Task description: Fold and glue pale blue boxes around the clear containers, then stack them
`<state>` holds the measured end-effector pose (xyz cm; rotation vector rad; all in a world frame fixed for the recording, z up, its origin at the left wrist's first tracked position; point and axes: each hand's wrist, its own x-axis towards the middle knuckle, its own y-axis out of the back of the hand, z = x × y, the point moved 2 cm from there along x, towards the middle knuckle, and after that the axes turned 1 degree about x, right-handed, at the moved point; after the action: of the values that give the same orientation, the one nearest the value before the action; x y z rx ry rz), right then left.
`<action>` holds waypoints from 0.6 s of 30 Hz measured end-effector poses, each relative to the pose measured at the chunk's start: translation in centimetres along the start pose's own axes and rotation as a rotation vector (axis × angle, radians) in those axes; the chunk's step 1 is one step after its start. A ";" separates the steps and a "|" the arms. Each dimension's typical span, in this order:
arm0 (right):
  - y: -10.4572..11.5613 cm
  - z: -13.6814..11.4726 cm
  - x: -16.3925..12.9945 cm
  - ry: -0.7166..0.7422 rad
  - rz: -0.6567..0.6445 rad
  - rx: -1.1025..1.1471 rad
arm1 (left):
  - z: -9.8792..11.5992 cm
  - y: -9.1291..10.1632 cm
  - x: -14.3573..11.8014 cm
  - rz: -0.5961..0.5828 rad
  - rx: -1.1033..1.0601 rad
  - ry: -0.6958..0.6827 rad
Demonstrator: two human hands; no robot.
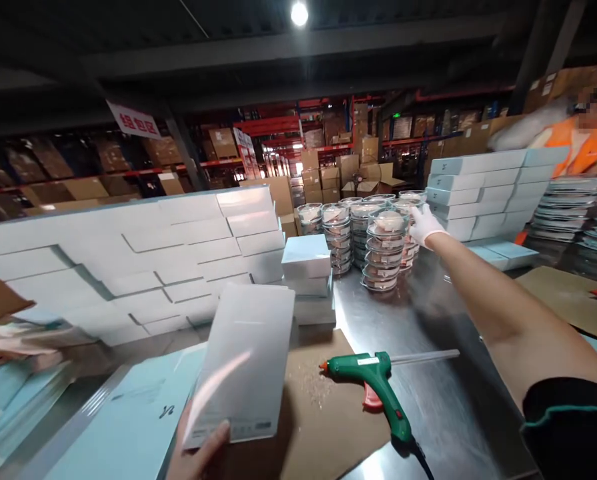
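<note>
My bare left hand grips the lower edge of a flat, glossy pale-grey panel, thumb on its face near small print. The panel is tilted up; its thickness is hard to tell. Far forward, my right hand in a white glove reaches the rear of the stacked round clear containers. Its fingers look parted beside a rim, and a firm hold cannot be made out. Between my arms, a green hot glue gun with a clear glue stick lies on brown cardboard.
A wall of white boxes stands at left, with a short box stack beside it. More boxes rise at right, near a person in an orange vest. Light-blue flat boxes lie at front left on the metal table.
</note>
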<state>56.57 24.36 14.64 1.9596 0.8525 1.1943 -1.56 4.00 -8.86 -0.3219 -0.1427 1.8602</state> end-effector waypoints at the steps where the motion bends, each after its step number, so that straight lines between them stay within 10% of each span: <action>1: -0.9 0.0 0.6 0.016 -0.003 -0.015 | -0.6 -0.2 0.1 -0.008 0.008 -0.009; 11: -2.8 -3.8 -1.9 0.523 0.008 -0.111 | -2.4 -1.3 1.0 -0.073 0.052 0.008; 18: -0.1 -3.1 -3.5 0.414 0.030 -0.175 | -3.2 -1.2 0.4 -0.131 0.066 -0.029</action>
<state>52.43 22.24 14.02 1.6150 0.8869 1.6672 0.32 4.49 -11.65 -0.2343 -0.1191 1.7367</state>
